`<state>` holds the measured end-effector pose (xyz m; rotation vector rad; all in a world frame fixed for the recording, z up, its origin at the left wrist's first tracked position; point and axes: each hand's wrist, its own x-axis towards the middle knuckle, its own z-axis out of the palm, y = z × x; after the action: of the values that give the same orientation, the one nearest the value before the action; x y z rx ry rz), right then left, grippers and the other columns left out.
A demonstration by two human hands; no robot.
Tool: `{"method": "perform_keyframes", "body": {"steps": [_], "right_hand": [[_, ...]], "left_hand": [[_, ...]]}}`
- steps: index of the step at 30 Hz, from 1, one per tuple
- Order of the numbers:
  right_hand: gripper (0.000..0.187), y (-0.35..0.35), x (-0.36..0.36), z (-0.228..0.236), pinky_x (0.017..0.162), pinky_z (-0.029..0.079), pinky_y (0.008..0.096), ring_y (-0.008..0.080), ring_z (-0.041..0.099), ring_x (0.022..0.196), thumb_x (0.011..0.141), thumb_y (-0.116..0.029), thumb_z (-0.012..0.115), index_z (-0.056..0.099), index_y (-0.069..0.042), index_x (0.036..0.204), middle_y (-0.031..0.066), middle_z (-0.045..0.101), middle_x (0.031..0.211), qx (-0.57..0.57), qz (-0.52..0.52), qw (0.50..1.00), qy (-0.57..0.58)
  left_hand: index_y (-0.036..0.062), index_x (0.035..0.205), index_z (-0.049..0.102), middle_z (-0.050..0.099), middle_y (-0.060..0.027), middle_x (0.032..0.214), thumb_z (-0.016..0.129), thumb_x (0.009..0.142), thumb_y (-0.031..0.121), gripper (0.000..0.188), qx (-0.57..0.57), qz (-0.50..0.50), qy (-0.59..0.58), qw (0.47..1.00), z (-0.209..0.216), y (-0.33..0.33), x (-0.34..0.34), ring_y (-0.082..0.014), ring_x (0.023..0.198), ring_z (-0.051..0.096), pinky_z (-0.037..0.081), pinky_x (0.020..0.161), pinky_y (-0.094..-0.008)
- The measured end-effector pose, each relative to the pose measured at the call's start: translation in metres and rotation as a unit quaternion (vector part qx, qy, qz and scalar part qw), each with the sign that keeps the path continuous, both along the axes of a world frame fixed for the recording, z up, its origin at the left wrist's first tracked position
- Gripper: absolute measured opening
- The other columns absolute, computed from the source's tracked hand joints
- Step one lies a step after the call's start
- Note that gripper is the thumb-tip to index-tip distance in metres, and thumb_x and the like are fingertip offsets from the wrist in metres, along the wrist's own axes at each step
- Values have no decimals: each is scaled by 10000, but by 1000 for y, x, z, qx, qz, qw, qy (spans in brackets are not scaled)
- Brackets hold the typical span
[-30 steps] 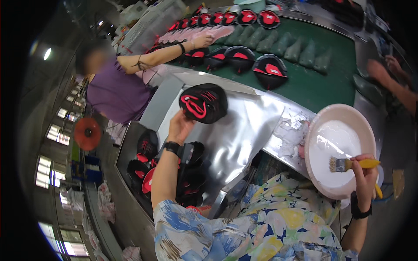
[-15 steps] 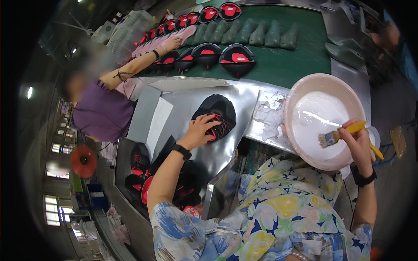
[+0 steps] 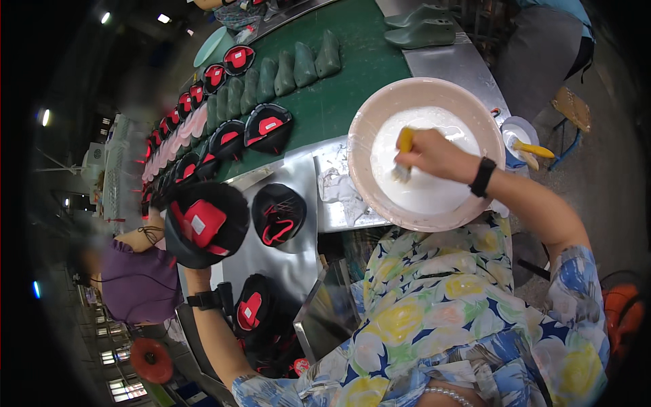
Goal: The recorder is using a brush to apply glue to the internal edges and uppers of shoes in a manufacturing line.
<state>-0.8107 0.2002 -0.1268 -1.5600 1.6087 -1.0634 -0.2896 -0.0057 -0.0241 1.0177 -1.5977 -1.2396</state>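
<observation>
A black shoe upper with a red lining is raised at the left in my left hand, whose fingers are mostly hidden behind it. My right hand grips a paintbrush with a yellow handle. The brush's bristles are down at the white liquid in a large pale pink basin. Between my hands, another black shoe upper with red laces rests on the shiny metal surface.
Several shoe uppers are piled at the lower left. On the green table stand rows of dark green shoe lasts, pink insoles and more uppers. A small tub with a yellow-handled brush is right of the basin. A co-worker in purple is at left.
My left hand has left the laced upper on the metal and now holds up another one farther left. My right hand has lowered the brush into the white liquid. The view has shifted.
</observation>
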Motion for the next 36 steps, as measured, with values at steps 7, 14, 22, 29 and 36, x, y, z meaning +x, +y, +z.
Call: {"method": "perform_keyframes", "body": {"steps": [7,14,22,29,36], "right_hand": [[201,28,-11,2,767,497,435,381,654,853,854,-177,717,624,-13,924,174,687,884,18,207,952,223],[204,32,-66,77,727,517,339,255,673,779,879,-188,716,621,-19,944,119,681,829,-159,22,987,26],[324,30,-61,96,641,503,370,295,654,673,869,-279,731,626,24,913,155,666,739,-205,-114,972,14],[413,34,-34,64,606,504,335,216,666,646,851,-330,751,648,70,856,147,678,714,-130,-234,954,-136],[403,41,4,58,580,521,297,165,664,606,867,-339,726,654,57,863,127,689,715,-53,-192,953,-228]], "left_hand": [[53,1517,366,480,-104,1474,564,1034,217,547,80,-101,-22,991,-12,51,-105,-209,1311,505,386,1145,-404],[55,1488,395,578,-118,1370,588,1001,85,525,214,-255,15,943,-6,73,-236,-229,1206,605,510,1030,-408],[69,1446,451,592,-113,1352,632,988,138,497,169,-223,101,955,-18,90,-287,-243,1195,610,516,1035,-417],[59,1292,550,688,-69,1128,600,1018,249,337,10,-100,193,976,-24,119,-318,-185,1006,686,584,882,-354],[-1,1373,549,639,-130,1291,662,961,141,451,-244,-37,37,968,-52,93,-290,-221,1170,612,458,1033,-353]]}}
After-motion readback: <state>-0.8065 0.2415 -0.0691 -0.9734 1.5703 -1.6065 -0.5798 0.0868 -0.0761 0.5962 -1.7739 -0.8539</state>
